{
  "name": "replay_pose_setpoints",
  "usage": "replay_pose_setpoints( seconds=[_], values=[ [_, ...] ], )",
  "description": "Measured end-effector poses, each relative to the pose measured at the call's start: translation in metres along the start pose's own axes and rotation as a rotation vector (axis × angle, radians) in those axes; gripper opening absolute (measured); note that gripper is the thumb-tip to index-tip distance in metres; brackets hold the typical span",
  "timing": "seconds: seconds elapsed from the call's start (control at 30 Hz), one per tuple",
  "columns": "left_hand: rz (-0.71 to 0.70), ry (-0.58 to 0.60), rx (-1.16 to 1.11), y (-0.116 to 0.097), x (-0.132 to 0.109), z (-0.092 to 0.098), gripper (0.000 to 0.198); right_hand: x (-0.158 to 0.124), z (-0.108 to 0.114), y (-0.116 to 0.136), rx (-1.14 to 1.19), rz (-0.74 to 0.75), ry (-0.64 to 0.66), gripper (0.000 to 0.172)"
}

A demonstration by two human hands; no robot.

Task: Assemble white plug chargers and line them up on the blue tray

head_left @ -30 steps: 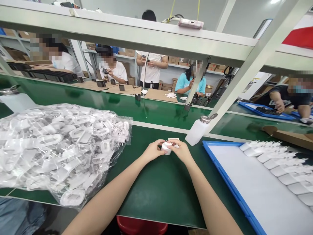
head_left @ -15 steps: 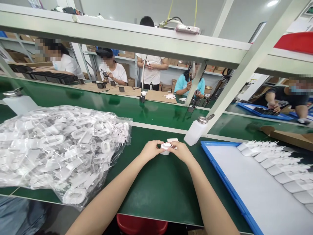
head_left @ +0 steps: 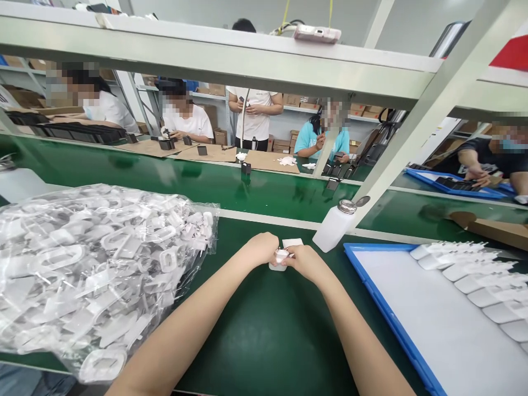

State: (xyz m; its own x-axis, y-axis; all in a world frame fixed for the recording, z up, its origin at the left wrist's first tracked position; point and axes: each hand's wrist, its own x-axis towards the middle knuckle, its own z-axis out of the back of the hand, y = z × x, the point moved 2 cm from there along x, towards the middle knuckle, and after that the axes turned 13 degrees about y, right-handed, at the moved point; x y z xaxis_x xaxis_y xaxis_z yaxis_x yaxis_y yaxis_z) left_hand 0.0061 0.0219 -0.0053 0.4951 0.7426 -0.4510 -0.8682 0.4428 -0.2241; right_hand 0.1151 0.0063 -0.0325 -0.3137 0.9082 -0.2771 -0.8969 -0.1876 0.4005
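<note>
- Fingers of both the left hand [head_left: 262, 249] and the right hand [head_left: 308, 258] are clamped on a small white plastic part [head_left: 278, 267], between them over the green bench [head_left: 264, 330].
- Left: a clear plastic bag [head_left: 103, 275] full of white parts.
- Right: a blue-rimmed tray [head_left: 429, 313] bearing a row of white plastic pieces [head_left: 470, 280].
- Just beyond the hands: a flat white piece [head_left: 292, 242].
- Farther: a white bottle [head_left: 331, 228] with a metal cap.
- Across: a co-worker in teal [head_left: 305, 144].

Head view, forward and down onto hands [head_left: 263, 248] [head_left: 306, 260]
</note>
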Motion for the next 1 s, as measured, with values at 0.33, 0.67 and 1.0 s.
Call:
replay_pose_setpoints(
  seconds=[0.33, 0.67, 1.0],
  values=[
    [0.067, -0.028, -0.054, 0.005, 0.003, -0.011, 0.018, 0.000, -0.008, -0.002, 0.029, 0.030, -0.065, 0.012],
    [-0.011, -0.072, -0.118, 0.011, 0.003, -0.012, 0.017, -0.001, -0.004, -0.007, 0.344, 0.173, 0.099, 0.009],
    [0.071, -0.027, -0.063, 0.003, 0.005, -0.005, 0.023, 0.007, 0.008, 0.003, 0.070, 0.038, 0.095, 0.007]
  ],
)
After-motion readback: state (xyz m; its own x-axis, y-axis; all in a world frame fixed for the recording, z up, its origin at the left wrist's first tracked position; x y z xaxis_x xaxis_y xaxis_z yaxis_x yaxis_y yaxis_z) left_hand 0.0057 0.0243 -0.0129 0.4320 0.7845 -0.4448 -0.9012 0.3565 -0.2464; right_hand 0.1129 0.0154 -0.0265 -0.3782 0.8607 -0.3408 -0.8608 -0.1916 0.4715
